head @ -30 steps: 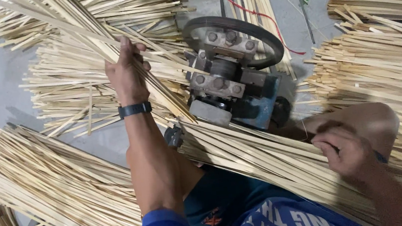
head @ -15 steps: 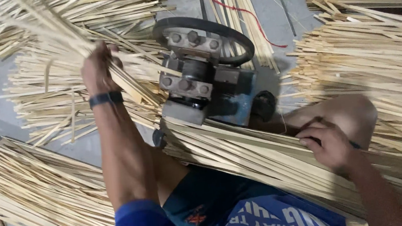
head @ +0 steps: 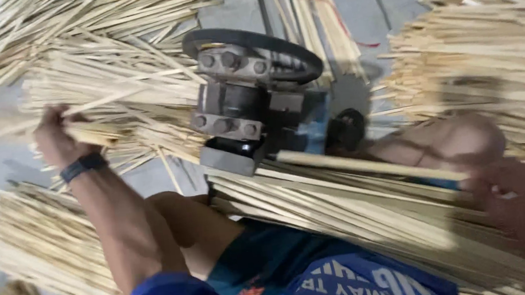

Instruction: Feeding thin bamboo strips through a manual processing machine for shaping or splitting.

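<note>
The person is sitting low among heaps of thin bamboo strips, and a small machine (head: 253, 113) with a dark wheel on top is standing in the upper middle of the frame, just in front of the knees. The left hand (head: 56, 138), at the left of the frame, is closing around the ends of a few loose strips (head: 91, 133); it is gripping them from above, probably because this way they stay together on the far side of the machine. A dark wristband (head: 82, 165) is sitting on this wrist.

A thick bundle of strips (head: 358, 205) is lying across the lap, from the machine down to the lower right of the frame. It is resting on the legs, so one end is staying near the front of the machine. One single strip (head: 367, 164) is lying on top of the bundle and is pointing into the machine.

The right hand (head: 521, 206), at the right edge, is on the bundle's far end, but it is blurred, and one cannot tell whether its fingers are closing on the strips or only pressing on them.

The picture is blurred by motion. The opening where the strip is entering the machine is hard to make out, and the piles at the edges are cut off.
</note>
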